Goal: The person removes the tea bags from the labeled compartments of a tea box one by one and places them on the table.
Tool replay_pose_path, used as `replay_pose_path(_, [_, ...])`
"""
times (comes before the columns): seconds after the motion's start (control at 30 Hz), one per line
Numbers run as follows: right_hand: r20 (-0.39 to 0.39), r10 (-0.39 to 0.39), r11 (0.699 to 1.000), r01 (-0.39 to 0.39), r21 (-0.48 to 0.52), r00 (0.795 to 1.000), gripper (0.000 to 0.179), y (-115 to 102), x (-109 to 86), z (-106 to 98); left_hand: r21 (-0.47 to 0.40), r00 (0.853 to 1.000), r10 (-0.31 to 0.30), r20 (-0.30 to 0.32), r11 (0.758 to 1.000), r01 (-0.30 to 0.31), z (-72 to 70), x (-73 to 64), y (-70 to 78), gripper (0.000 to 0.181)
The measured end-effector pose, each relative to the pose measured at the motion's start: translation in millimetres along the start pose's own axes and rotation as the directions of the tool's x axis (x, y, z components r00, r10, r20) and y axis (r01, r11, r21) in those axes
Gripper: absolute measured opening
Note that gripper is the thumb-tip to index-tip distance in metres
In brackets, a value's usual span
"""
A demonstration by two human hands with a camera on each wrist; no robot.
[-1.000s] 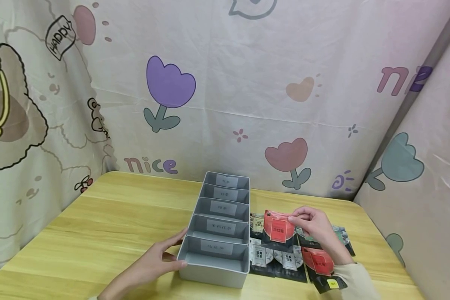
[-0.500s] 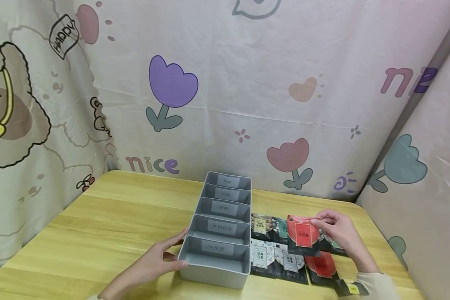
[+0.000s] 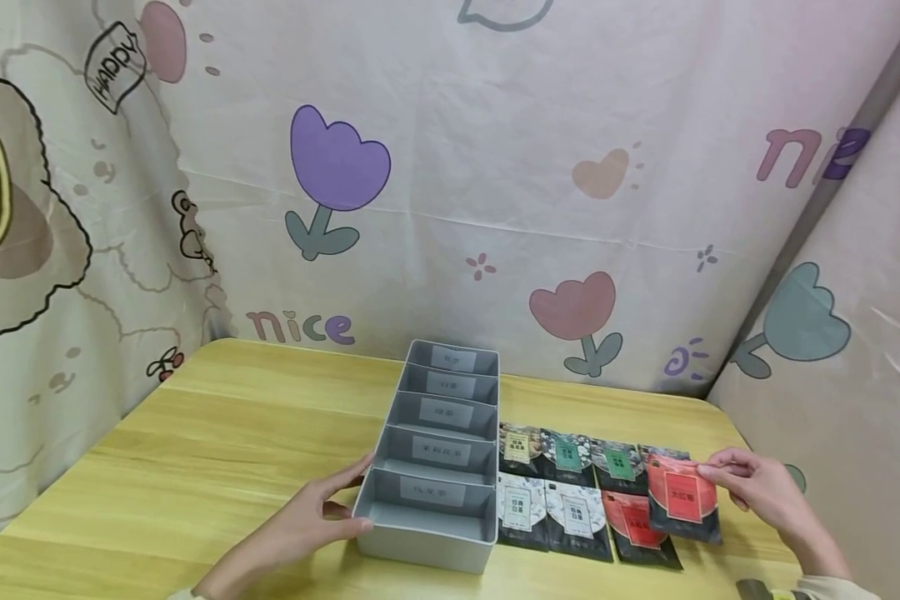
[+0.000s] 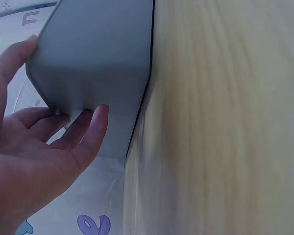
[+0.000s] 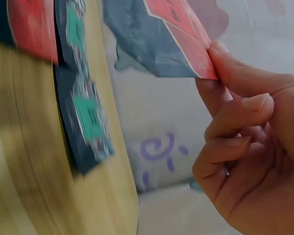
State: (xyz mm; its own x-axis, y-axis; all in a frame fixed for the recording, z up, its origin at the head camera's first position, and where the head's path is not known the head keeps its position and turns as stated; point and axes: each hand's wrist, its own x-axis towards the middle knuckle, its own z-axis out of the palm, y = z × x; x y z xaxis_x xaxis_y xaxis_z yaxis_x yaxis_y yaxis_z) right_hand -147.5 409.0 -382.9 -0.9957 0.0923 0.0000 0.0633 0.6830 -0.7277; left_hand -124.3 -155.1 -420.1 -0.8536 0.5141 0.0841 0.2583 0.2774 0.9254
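A grey box (image 3: 420, 550) with several labelled compartments stands lengthwise on the table. My left hand (image 3: 307, 521) rests against its near left corner, thumb by the front rim; in the left wrist view the loosely bent fingers (image 4: 95, 129) touch the outer wall. Between thumb and forefinger my right hand (image 3: 765, 487) pinches the top edge of a red and black tea packet (image 3: 682, 498), which is tilted over the right end of the packet rows. It partly covers another red packet (image 3: 633, 525) and a packet behind.
Two white packets (image 3: 576, 512) lie in the near row, right of the box. Behind them are a yellow-labelled packet (image 3: 520, 448) and two green-labelled packets (image 3: 618, 463). A dark item with yellow (image 3: 753, 590) lies by the right sleeve. A printed curtain (image 3: 450, 208) hangs behind the table.
My right hand has carried the red packet rightward from beside the box, past the green-labelled packets, uncovering them. The left hand stays at the box corner.
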Motion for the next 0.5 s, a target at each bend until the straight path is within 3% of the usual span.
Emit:
replay_pose_path(0.23, [0.022, 0.073, 0.997, -0.072, -0.041, 0.997, 0.036, 26.0, 0.1, -15.3, 0.003, 1.000, 0.011, -0.009, 1.000, -0.011, -1.1, 0.2, -0.3, 0.073])
replay_pose_path(0.5, [0.112, 0.124, 0.991, -0.116, -0.074, 0.986, 0.034, 42.8, 0.8, -17.1, -0.007, 1.000, 0.008, 0.014, 1.000, -0.007, -2.1, 1.9, -1.0, 0.073])
